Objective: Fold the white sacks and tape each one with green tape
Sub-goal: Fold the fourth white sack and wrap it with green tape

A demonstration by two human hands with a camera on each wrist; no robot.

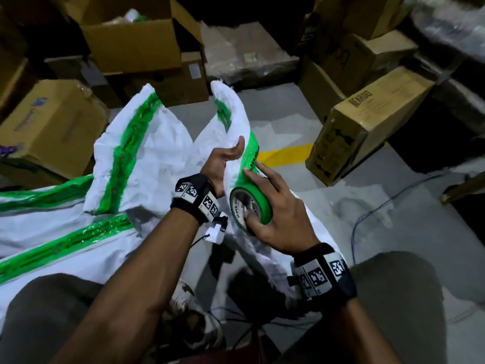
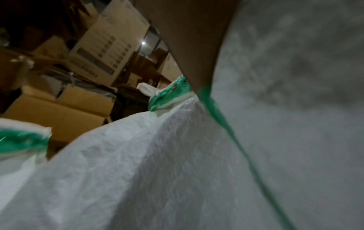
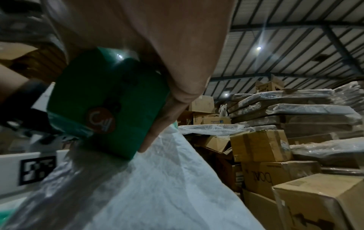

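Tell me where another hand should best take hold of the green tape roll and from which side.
Probably by the core: the green tape roll stands on edge against the white sack, its open printed face toward the left hand. Hook a thumb into the core from that side, fingers over the band, as the right hand does now; the far side is the pulled strip.

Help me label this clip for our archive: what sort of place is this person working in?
Most likely a warehouse or storeroom. Cardboard boxes are stacked all around on a grey concrete floor with a yellow floor line, and the right wrist view shows a high metal-framed roof above plastic-wrapped bundles.
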